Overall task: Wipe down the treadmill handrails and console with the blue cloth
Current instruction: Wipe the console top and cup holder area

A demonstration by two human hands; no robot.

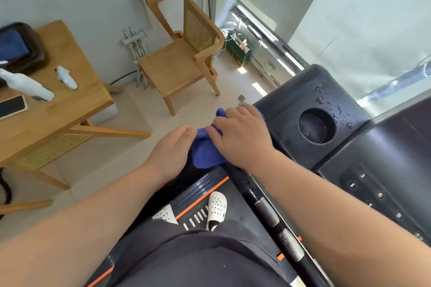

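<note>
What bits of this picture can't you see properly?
Head view:
- Handrail under the blue cloth: covered by cloth, left hand and right hand.
- Left hand's fingers: hidden beneath the hand.
- Console buttons: tiny, cut off by the right edge.
- Dark tray on the table: cut by the left edge.
- One white shoe: partly behind the trousers.

A chair (175, 65) stands near a table (70, 53) bearing a phone (11, 106), perhaps a bottle (25, 85).
</note>
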